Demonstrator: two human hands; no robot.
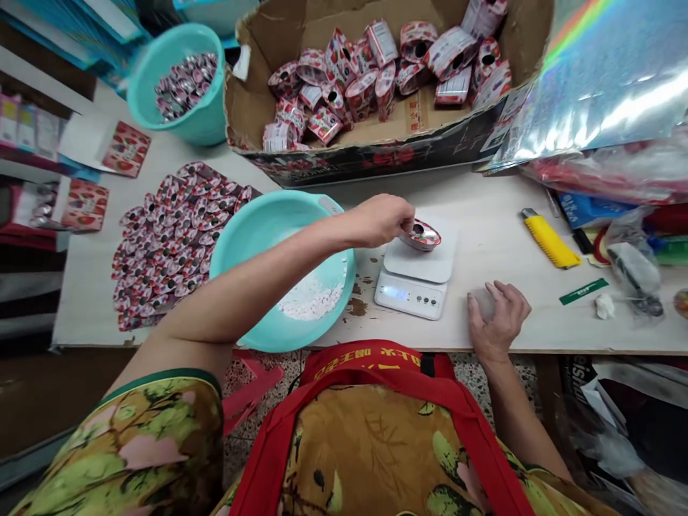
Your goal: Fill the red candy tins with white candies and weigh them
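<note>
My left hand [384, 218] reaches across the basin, its fingers pinched at the left end of a small oval tin [424, 236] with a red strawberry print and a dark hole on top. The fingertips are partly hidden, so I cannot tell if they grip the tin or something small above it. Beneath the tin is a white digital scale [411, 294] with a lit display. To the scale's right, my right hand [497, 319] rests on the table edge, thumb and curved fingers apart. A turquoise basin [252, 222] holds small white tablets [314, 301].
Many similar tins [166, 244] stand packed together left of the basin. A cardboard box [344, 168] of tins and a turquoise bucket [142, 100] of small metallic pieces stand behind. On the right lie a yellow cutter [551, 240], a green strip [583, 291] and plastic bags.
</note>
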